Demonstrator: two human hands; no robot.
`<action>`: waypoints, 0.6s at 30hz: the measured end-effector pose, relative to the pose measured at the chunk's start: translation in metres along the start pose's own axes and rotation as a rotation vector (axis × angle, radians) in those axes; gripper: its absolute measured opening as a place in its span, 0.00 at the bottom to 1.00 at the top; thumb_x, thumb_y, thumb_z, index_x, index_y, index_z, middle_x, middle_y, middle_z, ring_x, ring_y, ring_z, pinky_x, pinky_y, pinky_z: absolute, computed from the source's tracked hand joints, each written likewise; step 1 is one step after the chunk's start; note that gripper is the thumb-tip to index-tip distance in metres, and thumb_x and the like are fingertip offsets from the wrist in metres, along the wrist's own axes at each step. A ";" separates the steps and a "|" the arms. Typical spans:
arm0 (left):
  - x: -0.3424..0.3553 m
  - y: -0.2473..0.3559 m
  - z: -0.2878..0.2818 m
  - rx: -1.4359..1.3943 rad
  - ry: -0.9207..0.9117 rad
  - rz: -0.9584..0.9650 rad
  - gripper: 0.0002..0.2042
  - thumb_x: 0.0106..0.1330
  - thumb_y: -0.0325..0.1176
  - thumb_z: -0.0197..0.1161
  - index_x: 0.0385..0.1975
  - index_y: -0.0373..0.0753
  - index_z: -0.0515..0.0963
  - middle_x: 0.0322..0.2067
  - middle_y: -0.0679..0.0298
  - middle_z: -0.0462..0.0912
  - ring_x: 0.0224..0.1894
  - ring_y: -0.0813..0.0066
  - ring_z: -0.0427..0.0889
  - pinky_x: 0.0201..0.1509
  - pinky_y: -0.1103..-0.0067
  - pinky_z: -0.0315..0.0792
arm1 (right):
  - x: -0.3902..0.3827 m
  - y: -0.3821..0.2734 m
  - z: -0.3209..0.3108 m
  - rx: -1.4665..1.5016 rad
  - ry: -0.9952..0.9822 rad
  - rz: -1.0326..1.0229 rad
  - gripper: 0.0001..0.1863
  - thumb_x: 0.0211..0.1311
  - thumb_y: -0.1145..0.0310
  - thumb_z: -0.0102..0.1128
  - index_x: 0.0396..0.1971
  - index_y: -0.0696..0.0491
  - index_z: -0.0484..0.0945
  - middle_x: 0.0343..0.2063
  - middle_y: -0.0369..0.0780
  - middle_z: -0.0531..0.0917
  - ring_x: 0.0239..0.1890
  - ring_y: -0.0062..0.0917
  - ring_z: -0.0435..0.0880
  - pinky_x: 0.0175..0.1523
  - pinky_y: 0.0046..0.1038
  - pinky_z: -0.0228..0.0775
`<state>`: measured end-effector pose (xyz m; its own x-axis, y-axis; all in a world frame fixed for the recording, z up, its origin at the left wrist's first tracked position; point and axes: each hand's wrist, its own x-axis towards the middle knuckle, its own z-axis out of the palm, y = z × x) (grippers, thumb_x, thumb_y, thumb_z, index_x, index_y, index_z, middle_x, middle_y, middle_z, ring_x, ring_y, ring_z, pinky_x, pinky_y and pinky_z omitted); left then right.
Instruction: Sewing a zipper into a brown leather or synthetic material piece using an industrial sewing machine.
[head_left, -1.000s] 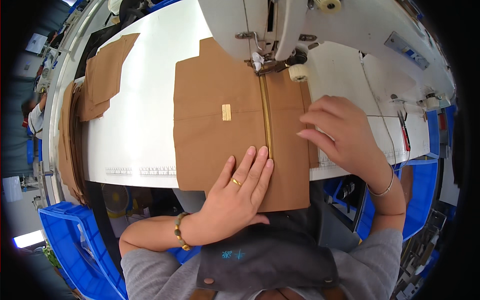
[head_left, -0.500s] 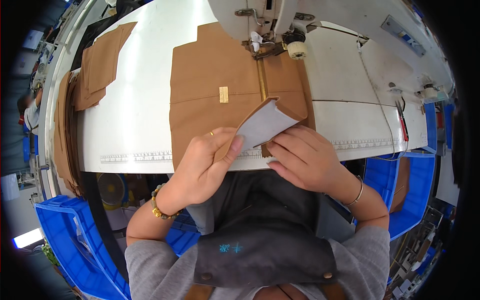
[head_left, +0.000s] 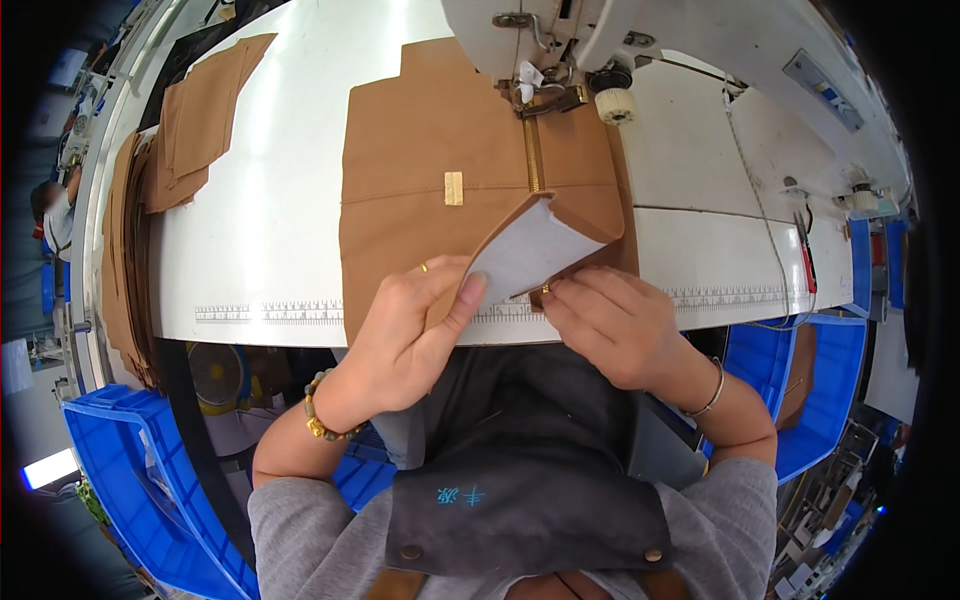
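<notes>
A brown fabric or leather-like panel lies on the white sewing table, its far part under the sewing machine's presser foot. A gold-toothed zipper runs down it, and a small pale gold tab sits left of that. The near part is folded up, showing its pale grey lining. My left hand is closed on the fold's left edge between thumb and fingers. My right hand pinches at the fold's lower right, by a small gold bit, perhaps the zipper's end; the fingers partly cover it.
Stacked brown pieces lie at the table's left. The sewing machine stands over the far right. A ruler strip follows the near edge; red-handled snips lie at right. Blue bins flank me below the table.
My right fingers have closed inward from a looser grip, and a small gold bit now shows at their tips. The left hand keeps its hold. The view has shifted slightly.
</notes>
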<state>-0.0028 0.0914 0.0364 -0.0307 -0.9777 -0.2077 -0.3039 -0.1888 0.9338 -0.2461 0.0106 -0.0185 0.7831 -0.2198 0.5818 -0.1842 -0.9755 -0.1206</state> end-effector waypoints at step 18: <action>-0.016 -0.012 0.041 0.798 0.106 0.498 0.27 0.49 0.24 0.68 0.55 0.40 0.86 0.47 0.66 0.80 0.49 0.65 0.78 0.56 0.68 0.68 | -0.051 -0.014 0.021 0.034 0.052 0.053 0.26 0.34 0.66 0.63 0.41 0.58 0.88 0.47 0.46 0.86 0.50 0.45 0.87 0.59 0.49 0.82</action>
<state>-0.0377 0.1127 0.0163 -0.2574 -0.9397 0.2249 -0.8421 0.3324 0.4248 -0.2708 0.0348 -0.0638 0.7410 -0.2709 0.6144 -0.2034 -0.9626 -0.1792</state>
